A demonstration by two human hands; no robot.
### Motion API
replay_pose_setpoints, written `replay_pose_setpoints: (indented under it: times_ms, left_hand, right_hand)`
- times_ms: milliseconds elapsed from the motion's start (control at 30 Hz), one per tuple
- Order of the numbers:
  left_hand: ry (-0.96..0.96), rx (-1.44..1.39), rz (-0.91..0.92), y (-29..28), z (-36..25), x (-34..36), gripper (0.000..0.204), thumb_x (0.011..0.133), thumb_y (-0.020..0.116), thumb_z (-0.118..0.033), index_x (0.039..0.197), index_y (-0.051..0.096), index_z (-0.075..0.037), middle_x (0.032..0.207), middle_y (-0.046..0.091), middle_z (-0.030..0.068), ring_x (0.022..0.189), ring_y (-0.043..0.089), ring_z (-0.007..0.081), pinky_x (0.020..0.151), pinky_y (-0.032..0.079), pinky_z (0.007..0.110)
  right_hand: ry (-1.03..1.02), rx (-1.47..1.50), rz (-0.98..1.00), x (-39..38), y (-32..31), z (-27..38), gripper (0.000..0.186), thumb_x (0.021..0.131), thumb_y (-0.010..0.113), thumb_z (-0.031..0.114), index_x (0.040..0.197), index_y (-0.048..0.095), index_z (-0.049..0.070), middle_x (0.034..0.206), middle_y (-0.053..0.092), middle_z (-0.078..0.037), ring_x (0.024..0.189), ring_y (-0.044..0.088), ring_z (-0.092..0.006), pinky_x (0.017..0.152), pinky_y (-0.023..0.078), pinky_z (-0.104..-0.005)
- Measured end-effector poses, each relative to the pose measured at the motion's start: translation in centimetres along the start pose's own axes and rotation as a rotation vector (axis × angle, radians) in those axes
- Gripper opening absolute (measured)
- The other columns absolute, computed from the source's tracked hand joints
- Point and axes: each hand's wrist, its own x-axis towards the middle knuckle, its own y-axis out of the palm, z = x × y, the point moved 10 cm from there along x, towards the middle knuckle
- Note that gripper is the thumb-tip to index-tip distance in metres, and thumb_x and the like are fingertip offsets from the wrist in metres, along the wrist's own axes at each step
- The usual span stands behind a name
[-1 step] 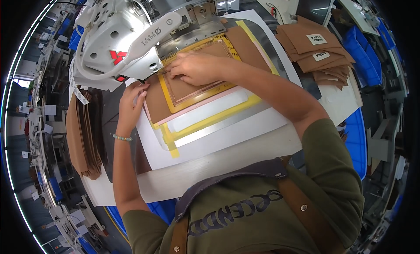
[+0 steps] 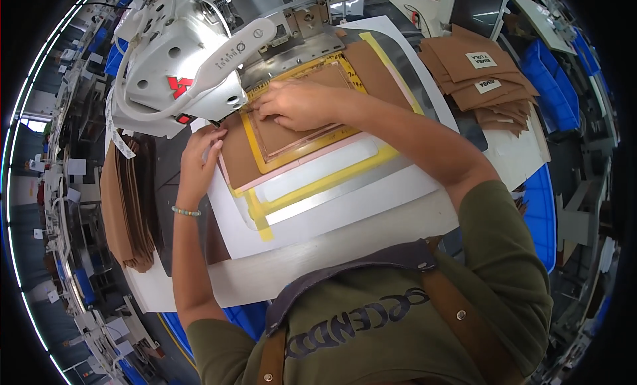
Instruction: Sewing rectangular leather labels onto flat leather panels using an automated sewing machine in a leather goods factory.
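Observation:
Inside a yellow stitching frame (image 2: 305,151) lies a brown panel (image 2: 279,139), part of a larger taped layout on a white board. My right hand (image 2: 292,105) rests on that panel with bent, slightly spread fingers, beside the head of a white industrial sewing machine (image 2: 152,66). My left hand (image 2: 201,156) touches the left edge of the brown material (image 2: 235,162) just under the machine head, thumb apart from the fingers. The right fingertips are partly hidden near the machine.
Brown piece stacks stand at left (image 2: 126,212) and upper right (image 2: 458,56), the latter labelled. Blue bins (image 2: 551,86) sit right of and below the table. A dark screen (image 2: 474,10) is at back right. The table's pale front edge (image 2: 332,229) crosses before my body.

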Motion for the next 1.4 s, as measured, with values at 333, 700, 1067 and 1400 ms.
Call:
replay_pose_setpoints:
  times_ms: [333, 700, 1067, 1400]
  left_hand:
    - [0.076, -0.032, 0.046, 0.9, -6.8, -0.5, 0.024, 0.102, 0.066, -0.006, 0.124, 0.075, -0.002, 0.137, 0.071, 0.0129, 0.128, 0.066, 0.0338, 0.108, 0.052, 0.043]
    - [0.267, 0.180, 0.169, 6.2, -12.0, 1.4, 0.044, 0.101, 0.068, -0.010, 0.145, 0.065, -0.008, 0.159, 0.057, 0.0115, 0.146, 0.053, 0.0372, 0.116, 0.042, 0.048]
    - [0.246, 0.271, 0.193, 8.1, -10.9, 1.6, 0.051, 0.103, 0.069, -0.021, 0.152, 0.061, -0.009, 0.164, 0.053, 0.0114, 0.149, 0.048, 0.0405, 0.119, 0.040, 0.050]
    - [0.236, 0.233, 0.183, 7.4, -11.0, 2.5, 0.048, 0.103, 0.069, -0.021, 0.148, 0.062, -0.006, 0.158, 0.059, 0.0113, 0.145, 0.053, 0.0380, 0.117, 0.042, 0.049]
  right_hand:
    - [0.097, -0.113, 0.034, -5.5, -5.8, -0.4, 0.030, 0.097, 0.068, 0.011, 0.125, 0.075, 0.005, 0.131, 0.071, -0.009, 0.119, 0.065, -0.0291, 0.105, 0.053, -0.0437]
    - [0.211, -0.458, -0.142, -13.8, -6.9, -2.2, 0.041, 0.103, 0.059, 0.008, 0.143, 0.066, 0.005, 0.155, 0.062, -0.010, 0.140, 0.057, -0.0292, 0.117, 0.047, -0.0433]
    - [0.291, -0.474, -0.100, -13.2, -5.2, -3.1, 0.048, 0.096, 0.066, 0.006, 0.145, 0.065, 0.004, 0.154, 0.062, -0.010, 0.144, 0.055, -0.0263, 0.117, 0.045, -0.0435]
    - [0.266, -0.489, 0.007, -11.3, -4.5, -2.9, 0.031, 0.095, 0.064, 0.008, 0.125, 0.066, 0.002, 0.140, 0.070, -0.013, 0.128, 0.065, -0.0276, 0.103, 0.050, -0.0412]
